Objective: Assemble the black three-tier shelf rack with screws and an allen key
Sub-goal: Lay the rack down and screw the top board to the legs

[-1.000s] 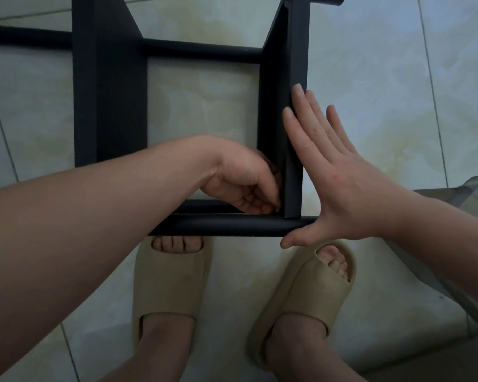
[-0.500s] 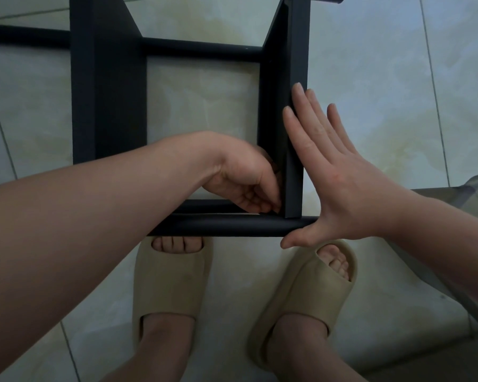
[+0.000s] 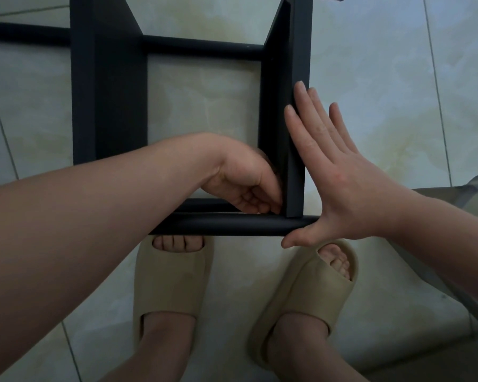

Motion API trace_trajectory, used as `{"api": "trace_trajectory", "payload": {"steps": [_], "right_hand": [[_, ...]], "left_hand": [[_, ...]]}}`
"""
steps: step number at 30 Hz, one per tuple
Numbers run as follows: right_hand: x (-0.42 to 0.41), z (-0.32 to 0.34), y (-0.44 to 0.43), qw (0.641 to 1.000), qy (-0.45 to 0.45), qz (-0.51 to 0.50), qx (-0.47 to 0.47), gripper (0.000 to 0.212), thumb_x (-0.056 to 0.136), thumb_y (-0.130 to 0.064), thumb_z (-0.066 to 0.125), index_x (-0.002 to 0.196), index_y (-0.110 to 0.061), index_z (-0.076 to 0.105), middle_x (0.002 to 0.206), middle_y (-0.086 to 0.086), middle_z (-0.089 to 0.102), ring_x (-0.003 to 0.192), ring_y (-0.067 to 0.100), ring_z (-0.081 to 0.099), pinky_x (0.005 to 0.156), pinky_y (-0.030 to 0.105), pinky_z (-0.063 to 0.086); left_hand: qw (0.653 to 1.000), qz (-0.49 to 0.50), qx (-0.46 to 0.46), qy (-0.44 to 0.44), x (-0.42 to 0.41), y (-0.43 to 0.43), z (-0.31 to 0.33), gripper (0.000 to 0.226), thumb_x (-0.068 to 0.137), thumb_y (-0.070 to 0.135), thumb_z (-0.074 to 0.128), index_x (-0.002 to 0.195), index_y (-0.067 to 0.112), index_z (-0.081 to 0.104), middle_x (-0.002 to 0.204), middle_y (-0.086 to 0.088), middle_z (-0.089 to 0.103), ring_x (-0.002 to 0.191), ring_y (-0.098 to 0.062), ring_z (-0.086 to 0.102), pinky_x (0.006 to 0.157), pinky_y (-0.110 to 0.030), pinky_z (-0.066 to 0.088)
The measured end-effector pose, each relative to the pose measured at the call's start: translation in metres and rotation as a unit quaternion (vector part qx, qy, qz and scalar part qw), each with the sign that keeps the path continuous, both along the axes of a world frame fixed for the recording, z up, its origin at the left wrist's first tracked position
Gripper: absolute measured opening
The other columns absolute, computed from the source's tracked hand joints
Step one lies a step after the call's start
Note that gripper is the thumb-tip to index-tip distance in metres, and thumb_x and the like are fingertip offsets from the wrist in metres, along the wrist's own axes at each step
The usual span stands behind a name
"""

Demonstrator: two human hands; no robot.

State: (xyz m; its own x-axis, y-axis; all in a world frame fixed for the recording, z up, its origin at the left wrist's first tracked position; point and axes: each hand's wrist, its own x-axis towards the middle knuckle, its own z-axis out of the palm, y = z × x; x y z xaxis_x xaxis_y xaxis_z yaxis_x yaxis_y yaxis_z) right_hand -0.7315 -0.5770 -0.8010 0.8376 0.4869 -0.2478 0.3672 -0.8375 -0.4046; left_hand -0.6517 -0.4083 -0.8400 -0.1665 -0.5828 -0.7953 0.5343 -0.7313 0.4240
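The rack [image 3: 108,106] fills the upper half of the frame, black against the pale floor [image 3: 384,78], with two flat panels running up the frame and round tubes crossing between them. The right panel [image 3: 297,161] has its long axis up and down the frame, and its lower end meets the near tube [image 3: 226,226], which runs left to right at mid-frame. That joint, just right of centre, is where the work looks to be. The left hand [image 3: 246,186] comes in from the lower left and sits inside the rack, right at the joint, touching the inner face of the panel with its fingers curled; whether they pinch a screw or the key cannot be told, since neither shows. The right hand [image 3: 342,183] lies flat on the outer face of the same panel, fingers [image 3: 309,128] straight and pointing up the frame, thumb by the tube's end, holding nothing. So the joint lies between the two hands, nearer the left, and any turning there would likely go across the panel while the right palm braces it from the other side. Two beige slippers [image 3: 171,277] stand just below the tube
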Motion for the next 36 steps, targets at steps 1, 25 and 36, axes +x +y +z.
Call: {"api": "trace_trajectory", "payload": {"steps": [1,25,36], "right_hand": [[-0.0001,-0.0001,-0.0001,1.000,0.000,0.000,0.000,0.146,0.067,-0.091,0.060,0.158,0.007,0.001,0.165,0.029,-0.011,0.154,0.041,-0.013,0.125,0.060,-0.003],[-0.0006,-0.0004,0.0009,1.000,0.004,-0.001,0.005,0.145,0.068,-0.092,0.056,0.158,0.007,0.000,0.165,0.029,-0.011,0.154,0.042,-0.014,0.125,0.059,-0.004],[-0.0003,-0.0008,0.0016,1.000,0.009,-0.003,0.008,0.145,0.067,-0.092,0.057,0.158,0.006,0.000,0.165,0.028,-0.013,0.154,0.041,-0.015,0.125,0.057,-0.006]], "left_hand": [[1.000,0.000,-0.001,-0.006,0.0003,-0.0007,0.0000,0.012,0.092,-0.001,0.059,0.090,0.008,0.067,0.076,-0.004,0.066,0.072,-0.013,0.057,0.076,-0.025,0.048],[1.000,0.001,0.003,-0.024,0.0020,-0.0030,0.0015,0.011,0.089,-0.004,0.062,0.089,0.006,0.068,0.075,-0.005,0.067,0.071,-0.014,0.060,0.079,-0.027,0.050],[0.999,0.043,-0.015,0.015,0.0003,0.0005,-0.0001,0.017,0.090,-0.010,0.056,0.090,0.004,0.066,0.082,-0.009,0.066,0.075,-0.016,0.064,0.078,-0.026,0.054]]}}
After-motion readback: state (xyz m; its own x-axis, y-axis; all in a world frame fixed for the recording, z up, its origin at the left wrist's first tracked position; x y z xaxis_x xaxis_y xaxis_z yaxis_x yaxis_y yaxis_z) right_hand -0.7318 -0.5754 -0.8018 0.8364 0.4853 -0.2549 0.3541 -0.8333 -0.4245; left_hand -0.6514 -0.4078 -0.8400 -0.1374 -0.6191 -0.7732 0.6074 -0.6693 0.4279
